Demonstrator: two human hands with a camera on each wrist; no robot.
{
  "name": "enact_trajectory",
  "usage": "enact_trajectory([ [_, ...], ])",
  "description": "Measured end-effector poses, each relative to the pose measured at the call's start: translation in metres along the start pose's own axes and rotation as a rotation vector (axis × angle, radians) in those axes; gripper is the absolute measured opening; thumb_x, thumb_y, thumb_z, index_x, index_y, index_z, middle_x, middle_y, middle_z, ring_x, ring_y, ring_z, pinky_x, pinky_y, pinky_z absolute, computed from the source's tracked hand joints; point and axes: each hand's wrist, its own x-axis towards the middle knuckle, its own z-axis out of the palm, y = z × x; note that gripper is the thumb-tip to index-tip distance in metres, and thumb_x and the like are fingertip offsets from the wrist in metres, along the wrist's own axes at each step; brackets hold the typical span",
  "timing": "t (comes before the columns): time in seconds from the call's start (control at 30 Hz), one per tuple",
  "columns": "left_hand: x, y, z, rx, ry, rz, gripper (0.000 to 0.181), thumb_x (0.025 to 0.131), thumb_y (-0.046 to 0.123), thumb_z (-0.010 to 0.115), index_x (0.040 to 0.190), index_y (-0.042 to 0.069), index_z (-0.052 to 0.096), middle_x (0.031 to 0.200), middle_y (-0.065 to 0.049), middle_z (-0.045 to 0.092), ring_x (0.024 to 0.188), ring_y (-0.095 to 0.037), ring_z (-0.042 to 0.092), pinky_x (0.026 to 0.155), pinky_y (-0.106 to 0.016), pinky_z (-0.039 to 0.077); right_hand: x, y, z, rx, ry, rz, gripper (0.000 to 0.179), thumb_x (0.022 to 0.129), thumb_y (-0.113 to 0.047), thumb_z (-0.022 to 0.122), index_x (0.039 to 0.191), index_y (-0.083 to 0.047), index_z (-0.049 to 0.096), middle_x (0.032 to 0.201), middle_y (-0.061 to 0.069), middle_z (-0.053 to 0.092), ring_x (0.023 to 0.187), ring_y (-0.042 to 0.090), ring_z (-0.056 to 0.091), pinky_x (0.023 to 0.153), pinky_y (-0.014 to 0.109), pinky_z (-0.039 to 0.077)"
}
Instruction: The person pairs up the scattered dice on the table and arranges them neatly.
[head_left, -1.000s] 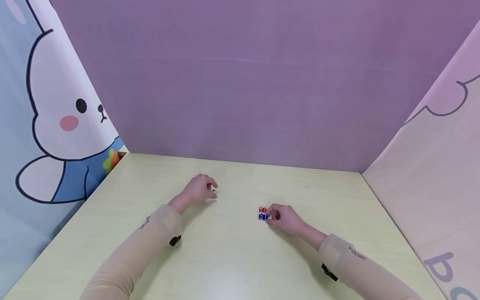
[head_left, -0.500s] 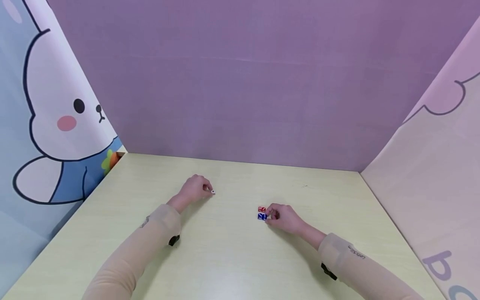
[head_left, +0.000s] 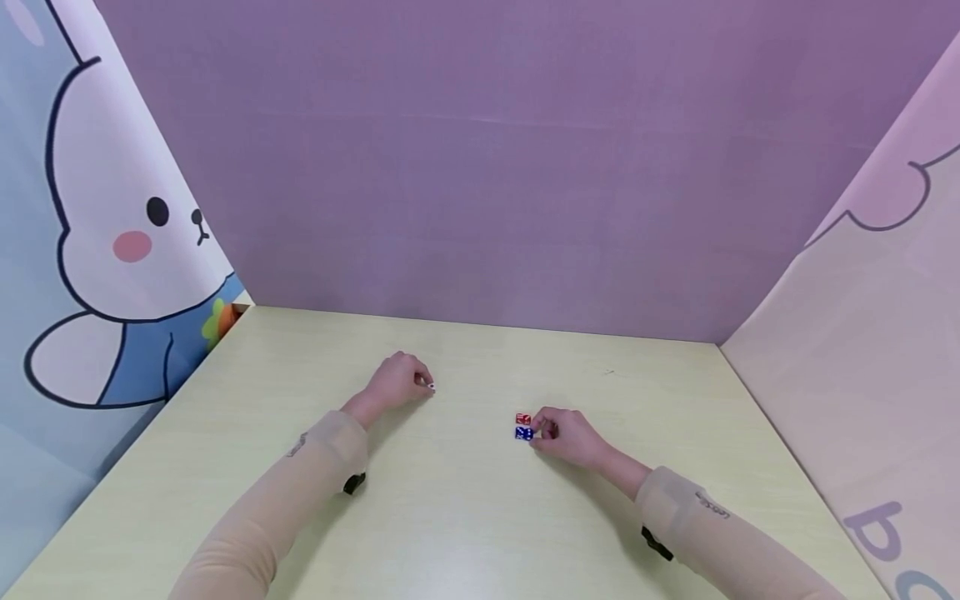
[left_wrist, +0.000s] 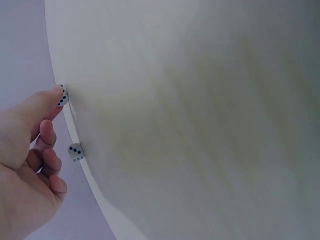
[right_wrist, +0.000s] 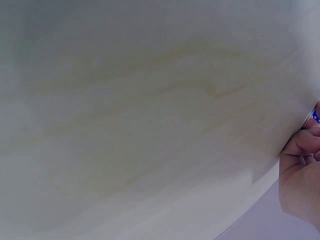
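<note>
White die pinched on the left, red and blue dice at the right hand

Thumb and finger of the left hand (head_left: 393, 382) pinch a white die (left_wrist: 63, 96) just above or on the table (head_left: 450, 517); which, I cannot tell. The step in hand looks like handling this die while the right hand (head_left: 570, 435) steadies the others: its fingertips grip the right end of the blue dice (head_left: 523, 434). I judge that the next move calls for a light, exact pinch on the left and stillness on the right, since a nudge could disturb the dice there.

The white die has dark pips and rounded corners. A second white die (left_wrist: 76, 150) sits near the left hand's curled fingers. The blue dice carry white pips; the red dice (head_left: 522, 419) show just beyond them, stacked or behind, I cannot tell.
</note>
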Motion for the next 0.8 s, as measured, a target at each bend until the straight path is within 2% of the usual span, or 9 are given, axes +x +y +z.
enact_trajectory([
  [0.23, -0.002, 0.011, 0.006, -0.045, -0.053, -0.033, 0.006, 0.076, 0.017, 0.078, 0.081, 0.016, 0.074, 0.076, 0.007, 0.067, 0.071, -0.008, 0.055, 0.075, -0.029, 0.045, 0.000, 0.000, 0.000, -0.001, 0.006, 0.009, 0.016, 0.081, -0.010, 0.072, 0.093, -0.010, 0.062, 0.069, -0.006, 0.054, 0.062, 0.007, 0.046, 0.057, 0.020, 0.041],
  [0.43, -0.006, 0.025, 0.010, -0.049, -0.062, -0.001, 0.005, 0.075, 0.016, 0.079, 0.078, 0.016, 0.074, 0.071, 0.009, 0.064, 0.067, -0.008, 0.052, 0.072, -0.029, 0.044, -0.002, 0.001, 0.000, 0.000, 0.014, 0.016, 0.016, 0.081, -0.011, 0.072, 0.094, -0.009, 0.063, 0.069, -0.005, 0.054, 0.061, 0.007, 0.045, 0.057, 0.020, 0.041],
  [0.57, -0.009, 0.034, 0.014, -0.026, -0.063, 0.014, 0.006, 0.075, 0.018, 0.079, 0.076, 0.018, 0.073, 0.065, 0.011, 0.061, 0.064, -0.007, 0.050, 0.092, -0.041, 0.042, -0.004, 0.000, -0.001, 0.012, 0.031, 0.022, 0.017, 0.081, -0.011, 0.073, 0.095, -0.007, 0.063, 0.068, -0.004, 0.054, 0.060, 0.007, 0.045, 0.056, 0.020, 0.041],
  [0.67, -0.013, 0.041, 0.016, -0.029, -0.064, 0.014, 0.006, 0.074, 0.018, 0.079, 0.074, 0.019, 0.073, 0.063, 0.012, 0.060, 0.062, -0.006, 0.050, 0.095, -0.044, 0.039, -0.006, -0.001, -0.002, 0.020, 0.042, 0.022, 0.019, 0.080, -0.012, 0.073, 0.095, -0.006, 0.063, 0.069, -0.003, 0.054, 0.060, 0.007, 0.046, 0.055, 0.020, 0.041],
  [0.7, -0.014, 0.043, 0.016, -0.035, -0.067, 0.013, 0.006, 0.074, 0.017, 0.079, 0.074, 0.018, 0.073, 0.063, 0.012, 0.060, 0.062, -0.006, 0.050, 0.092, -0.042, 0.041, -0.006, -0.002, -0.002, 0.023, 0.043, 0.027, 0.019, 0.080, -0.012, 0.073, 0.095, -0.006, 0.063, 0.069, -0.003, 0.055, 0.061, 0.007, 0.046, 0.055, 0.019, 0.041],
  [0.8, -0.018, 0.050, 0.017, -0.068, -0.068, 0.023, 0.006, 0.073, 0.015, 0.079, 0.074, 0.016, 0.073, 0.064, 0.010, 0.060, 0.061, -0.007, 0.050, 0.072, -0.031, 0.044, -0.009, -0.004, -0.003, 0.031, 0.044, 0.034, 0.018, 0.081, -0.013, 0.073, 0.095, -0.006, 0.063, 0.071, -0.002, 0.055, 0.062, 0.008, 0.046, 0.056, 0.019, 0.041],
])
